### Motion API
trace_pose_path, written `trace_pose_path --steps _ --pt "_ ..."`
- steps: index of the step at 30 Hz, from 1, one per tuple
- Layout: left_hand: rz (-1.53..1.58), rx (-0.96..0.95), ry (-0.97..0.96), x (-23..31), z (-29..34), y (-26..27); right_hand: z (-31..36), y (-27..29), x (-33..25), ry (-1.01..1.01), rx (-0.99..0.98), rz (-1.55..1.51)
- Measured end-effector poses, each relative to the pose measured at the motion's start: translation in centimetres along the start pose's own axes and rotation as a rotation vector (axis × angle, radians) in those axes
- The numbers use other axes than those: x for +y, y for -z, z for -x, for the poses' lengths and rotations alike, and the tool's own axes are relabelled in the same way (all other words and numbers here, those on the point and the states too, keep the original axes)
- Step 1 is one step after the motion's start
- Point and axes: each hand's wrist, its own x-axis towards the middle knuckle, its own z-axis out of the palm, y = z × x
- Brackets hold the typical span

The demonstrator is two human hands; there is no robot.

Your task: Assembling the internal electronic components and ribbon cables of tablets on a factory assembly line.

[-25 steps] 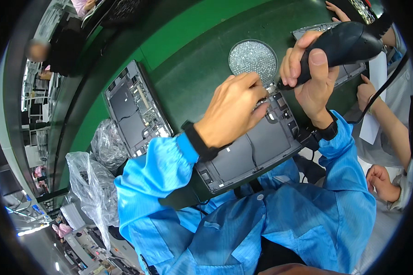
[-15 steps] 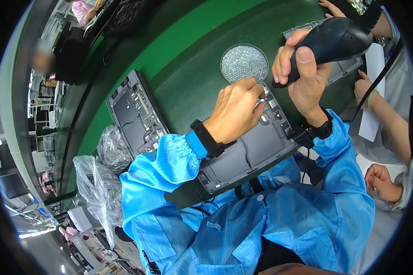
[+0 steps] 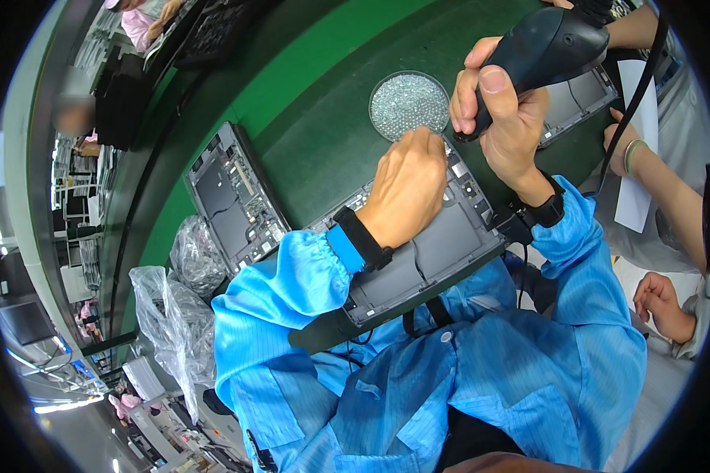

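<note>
In my raised right hand [image 3: 517, 130] is a bulky black corded hand tool [image 3: 552, 49], its narrow end pointing down beside the far right part of an opened laptop base [image 3: 450, 236]. The exact kind of tool does not show. My left hand [image 3: 410, 185] rests over the far edge of that base, fingers curled together and pointing down. Whatever they pinch, if anything, is hidden beneath them. The base is dark grey, with a wide bare bay, a thin black cable and small parts along its far side. Just past my left fingertips stands a round clear dish [image 3: 409, 106] full of small shiny pieces.
A second opened laptop base [image 3: 237, 197] lies to the left on the green table [image 3: 315, 150], near crumpled clear plastic bags [image 3: 170, 315]. Another laptop base [image 3: 580, 106] is at the right, by a co-worker's arm [image 3: 663, 177] and a white sheet [image 3: 637, 150]. A black cable hangs at right.
My right hand and the black tool have shifted slightly left and up. My left hand has turned so its back faces up, with the fingers nearer the dish.
</note>
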Motion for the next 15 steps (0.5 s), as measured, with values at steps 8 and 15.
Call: trace_pose_path --steps 8,15 --pt "0.398 0.028 0.221 -0.3 0.1 5.0 0.2 -0.9 -1.6 -0.014 0.128 -0.097" --pt "0.7 0.016 0.433 -0.3 2.7 6.4 0.3 -1.2 -3.8 -0.002 0.11 -0.11"
